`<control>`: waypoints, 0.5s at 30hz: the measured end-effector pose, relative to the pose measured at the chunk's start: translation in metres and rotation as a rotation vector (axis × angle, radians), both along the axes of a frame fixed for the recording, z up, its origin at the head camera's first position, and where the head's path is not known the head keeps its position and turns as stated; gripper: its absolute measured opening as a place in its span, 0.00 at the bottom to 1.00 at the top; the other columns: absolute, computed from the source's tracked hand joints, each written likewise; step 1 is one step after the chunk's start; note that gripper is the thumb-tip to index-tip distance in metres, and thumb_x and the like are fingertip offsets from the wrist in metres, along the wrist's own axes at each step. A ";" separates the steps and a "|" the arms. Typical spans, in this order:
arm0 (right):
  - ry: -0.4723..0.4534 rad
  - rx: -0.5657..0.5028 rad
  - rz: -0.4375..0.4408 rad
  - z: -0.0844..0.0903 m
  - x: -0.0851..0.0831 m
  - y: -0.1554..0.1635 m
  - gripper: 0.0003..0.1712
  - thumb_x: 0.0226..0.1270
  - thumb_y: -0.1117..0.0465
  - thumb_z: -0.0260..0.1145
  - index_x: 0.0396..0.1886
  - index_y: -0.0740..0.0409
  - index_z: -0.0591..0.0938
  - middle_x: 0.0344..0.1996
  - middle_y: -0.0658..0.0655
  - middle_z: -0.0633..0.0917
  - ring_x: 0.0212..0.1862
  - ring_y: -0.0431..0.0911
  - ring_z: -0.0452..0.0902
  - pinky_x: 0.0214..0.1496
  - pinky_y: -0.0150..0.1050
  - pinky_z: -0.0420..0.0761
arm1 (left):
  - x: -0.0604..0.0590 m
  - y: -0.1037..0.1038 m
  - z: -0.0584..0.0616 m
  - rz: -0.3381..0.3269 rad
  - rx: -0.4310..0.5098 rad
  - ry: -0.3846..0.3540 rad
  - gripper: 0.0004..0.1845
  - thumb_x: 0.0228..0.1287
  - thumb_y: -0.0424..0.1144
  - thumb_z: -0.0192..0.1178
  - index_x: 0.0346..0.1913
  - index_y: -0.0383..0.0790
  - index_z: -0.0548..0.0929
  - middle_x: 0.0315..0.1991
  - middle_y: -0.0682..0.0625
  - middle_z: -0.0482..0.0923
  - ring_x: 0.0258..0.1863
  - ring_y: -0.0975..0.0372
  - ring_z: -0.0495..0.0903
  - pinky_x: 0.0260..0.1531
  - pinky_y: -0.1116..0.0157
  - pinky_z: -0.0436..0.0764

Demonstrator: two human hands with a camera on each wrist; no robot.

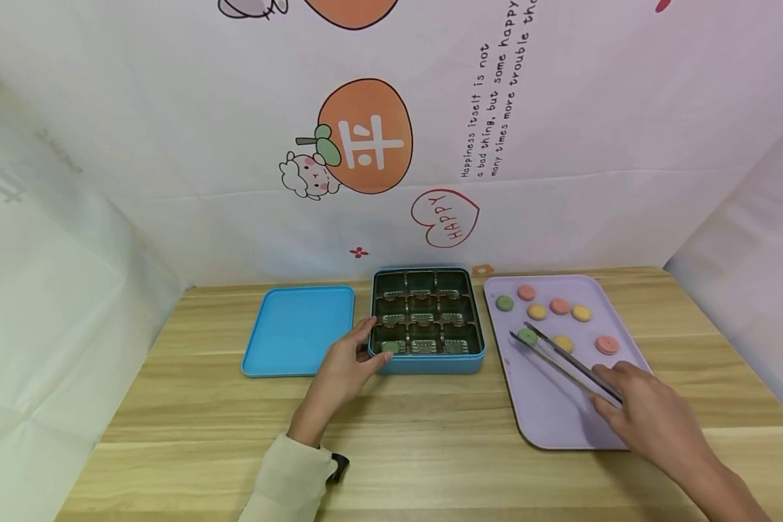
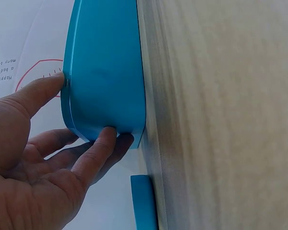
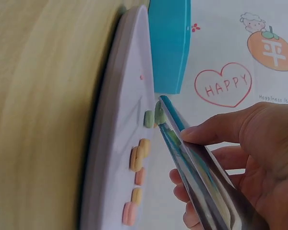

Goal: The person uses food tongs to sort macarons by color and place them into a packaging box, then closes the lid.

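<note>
My left hand (image 1: 346,366) holds the front left corner of an open blue box (image 1: 431,365). In the left wrist view its thumb touches the rim and the fingertips lie against the side. Inside the box is a dark tray of square compartments, with a green macaron (image 1: 390,347) in the front left one. My right hand (image 1: 652,413) grips metal tongs (image 1: 570,360) over a lilac tray (image 1: 541,406). Their spread tips lie on either side of a green macaron (image 1: 527,336); I cannot tell whether they press on it.
Several pink, yellow and green macarons lie over the back half of the tray, among them a pink macaron (image 1: 607,344). A flat blue lid (image 1: 300,330) lies left of the box on the wooden table (image 1: 417,457). A printed white cloth (image 1: 235,145) hangs behind.
</note>
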State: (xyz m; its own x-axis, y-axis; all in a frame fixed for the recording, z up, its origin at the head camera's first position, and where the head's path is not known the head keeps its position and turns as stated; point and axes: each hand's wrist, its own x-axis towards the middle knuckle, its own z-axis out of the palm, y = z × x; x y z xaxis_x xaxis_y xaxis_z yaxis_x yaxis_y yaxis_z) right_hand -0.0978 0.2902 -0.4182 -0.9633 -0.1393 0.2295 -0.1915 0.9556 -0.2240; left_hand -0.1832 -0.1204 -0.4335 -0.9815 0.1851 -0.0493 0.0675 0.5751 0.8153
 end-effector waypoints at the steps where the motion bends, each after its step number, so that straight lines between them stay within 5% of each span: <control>1: 0.006 -0.002 0.004 0.001 0.000 -0.001 0.23 0.55 0.65 0.80 0.50 0.71 0.88 0.36 0.62 0.87 0.29 0.47 0.76 0.28 0.50 0.77 | 0.000 0.000 0.000 0.000 0.000 0.001 0.40 0.73 0.43 0.68 0.82 0.42 0.63 0.83 0.41 0.57 0.23 0.63 0.70 0.29 0.67 0.71; 11: 0.101 -0.018 0.034 0.017 -0.001 -0.021 0.22 0.53 0.63 0.81 0.49 0.65 0.89 0.47 0.69 0.89 0.39 0.60 0.86 0.31 0.61 0.80 | 0.000 0.000 0.001 0.001 -0.004 -0.007 0.40 0.73 0.43 0.68 0.82 0.42 0.63 0.84 0.42 0.56 0.24 0.63 0.71 0.30 0.66 0.72; 15: 0.149 -0.010 0.063 0.025 -0.003 -0.033 0.23 0.52 0.63 0.81 0.49 0.63 0.90 0.41 0.63 0.89 0.35 0.52 0.83 0.29 0.54 0.80 | 0.001 0.000 0.002 -0.001 -0.010 -0.006 0.40 0.73 0.44 0.68 0.82 0.42 0.63 0.84 0.41 0.56 0.29 0.63 0.76 0.35 0.64 0.75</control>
State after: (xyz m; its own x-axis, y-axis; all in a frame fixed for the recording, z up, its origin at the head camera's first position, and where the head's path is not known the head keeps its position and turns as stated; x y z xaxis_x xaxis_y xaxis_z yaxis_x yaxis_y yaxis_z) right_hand -0.1013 0.2574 -0.3934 -0.9079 -0.1955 0.3709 -0.2829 0.9385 -0.1978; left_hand -0.1826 -0.1200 -0.4317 -0.9810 0.1853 -0.0574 0.0628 0.5833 0.8098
